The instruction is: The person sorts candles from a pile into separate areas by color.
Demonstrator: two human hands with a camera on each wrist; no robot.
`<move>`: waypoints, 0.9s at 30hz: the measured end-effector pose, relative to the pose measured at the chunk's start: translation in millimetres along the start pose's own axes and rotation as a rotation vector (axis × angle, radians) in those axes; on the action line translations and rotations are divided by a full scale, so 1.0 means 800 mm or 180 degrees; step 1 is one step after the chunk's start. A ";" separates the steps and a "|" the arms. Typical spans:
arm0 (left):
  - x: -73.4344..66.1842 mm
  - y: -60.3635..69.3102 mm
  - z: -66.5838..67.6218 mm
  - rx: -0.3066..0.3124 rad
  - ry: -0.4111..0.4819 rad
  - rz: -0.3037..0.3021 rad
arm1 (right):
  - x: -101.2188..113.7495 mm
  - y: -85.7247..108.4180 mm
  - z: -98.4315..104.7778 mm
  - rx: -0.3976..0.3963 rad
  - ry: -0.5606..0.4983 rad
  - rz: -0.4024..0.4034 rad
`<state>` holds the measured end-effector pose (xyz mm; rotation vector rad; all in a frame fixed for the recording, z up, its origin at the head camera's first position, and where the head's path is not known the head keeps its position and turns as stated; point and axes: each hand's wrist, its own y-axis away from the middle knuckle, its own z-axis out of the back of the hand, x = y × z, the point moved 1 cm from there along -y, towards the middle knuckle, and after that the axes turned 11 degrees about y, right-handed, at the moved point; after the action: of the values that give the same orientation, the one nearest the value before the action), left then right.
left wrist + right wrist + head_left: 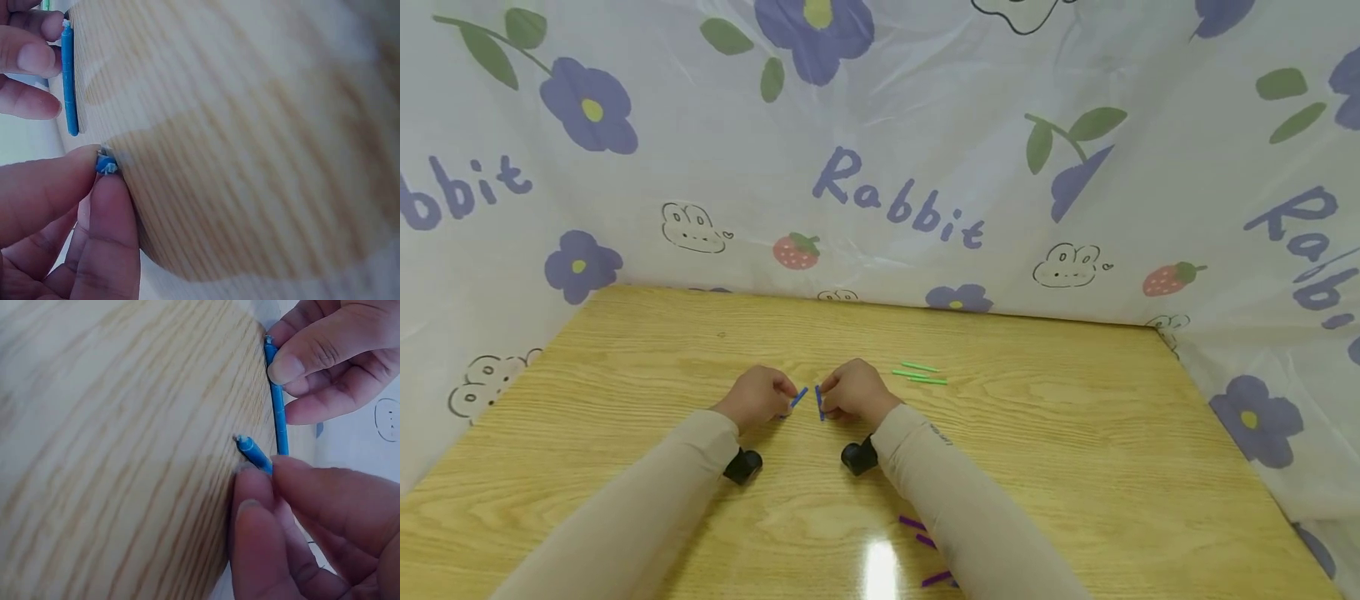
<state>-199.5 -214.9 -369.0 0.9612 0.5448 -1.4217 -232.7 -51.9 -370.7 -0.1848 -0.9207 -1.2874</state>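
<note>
My left hand [760,393] pinches a thin blue stick [800,397] between thumb and fingers, just over the wooden table. Beside it, my right hand [856,392] holds a second blue stick [820,403] by thumb and fingers. The sticks stand a small gap apart, the left one slanted and the right one nearly in line with my view. In the left wrist view the left hand's stick [106,164] shows only its pale, frayed end. The right wrist view shows a similar pale tip on the right hand's stick [253,449]; fingers cover its other part.
Several green sticks [928,381] lie right of my right hand. Purple sticks [912,522] lie near the front, partly hidden by my right sleeve [970,508]. Black devices [743,467] sit at both wrists. A printed curtain [895,250] hangs behind the wooden table [1075,433].
</note>
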 end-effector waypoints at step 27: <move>0.007 -0.005 -0.002 0.0019 0.0058 0.0095 | -0.024 0.069 0.064 -0.0453 -0.0022 0.1044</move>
<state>-202.3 -215.9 -375.3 0.9840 0.5378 -1.3898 -208.7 10.5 -330.6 -0.4338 -0.7676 -1.0467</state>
